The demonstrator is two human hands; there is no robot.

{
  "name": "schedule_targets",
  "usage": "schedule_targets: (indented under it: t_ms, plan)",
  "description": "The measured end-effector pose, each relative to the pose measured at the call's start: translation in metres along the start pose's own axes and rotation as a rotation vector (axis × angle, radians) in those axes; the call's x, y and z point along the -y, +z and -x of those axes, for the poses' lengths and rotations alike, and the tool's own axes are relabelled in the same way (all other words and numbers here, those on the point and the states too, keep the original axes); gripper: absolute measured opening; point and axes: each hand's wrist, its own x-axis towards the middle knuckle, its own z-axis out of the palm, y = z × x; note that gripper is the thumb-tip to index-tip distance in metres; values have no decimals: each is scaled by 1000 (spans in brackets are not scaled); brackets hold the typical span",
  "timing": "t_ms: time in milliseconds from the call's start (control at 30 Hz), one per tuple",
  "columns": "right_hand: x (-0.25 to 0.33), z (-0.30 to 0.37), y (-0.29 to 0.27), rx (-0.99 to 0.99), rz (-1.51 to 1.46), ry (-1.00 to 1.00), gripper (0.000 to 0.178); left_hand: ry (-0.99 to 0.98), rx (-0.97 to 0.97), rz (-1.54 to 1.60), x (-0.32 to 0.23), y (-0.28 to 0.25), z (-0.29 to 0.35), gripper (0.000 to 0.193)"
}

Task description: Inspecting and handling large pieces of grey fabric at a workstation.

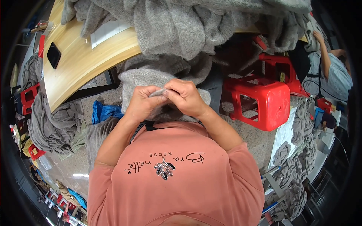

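Note:
A grey knitted garment (141, 77) lies bunched over my lap, in front of my pink shirt. My left hand (144, 98) pinches an edge of it between thumb and fingers. Right beside it, my right hand (185, 97) is closed on the same edge, the two sets of fingertips nearly touching. A small fold of the knit stands up between the thumbs. Whether the fingers also hold anything small cannot be made out. More grey knitwear (169, 28) hangs from the table's edge just beyond my hands.
A wooden table (109, 47) stands ahead to the left, with a black phone (54, 55) on it. Red plastic stools (277, 105) stand at my right. Grey knit piles (52, 122) and a blue bag (105, 112) lie at left. Another person (333, 71) works at far right.

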Motion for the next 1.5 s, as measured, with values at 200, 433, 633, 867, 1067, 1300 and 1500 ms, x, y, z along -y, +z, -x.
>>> schedule_targets:
  t_ms: [200,433,633,867,1067,1300,1500]
  plan:
    - [-3,0,2,-114,-9,-48,6,73,-162,83,8,9,-1,3]
    - [-11,5,5,-194,49,-61,3,197,-102,-328,5,10,1,7]
    - [-29,19,-21,-174,7,18,16,303,-262,-162,-5,-2,-5,5]
    - [-64,38,-23,-20,114,177,40,275,-270,292,-15,-30,-7,8]
    - [-60,30,-12,-79,108,222,35,136,-201,456,-19,-35,0,6]
    - [-33,39,-4,28,359,-21,45,192,-329,737,-37,-60,6,12]
    - [-23,31,-15,-402,98,48,24,253,-278,658,-40,-65,12,13]
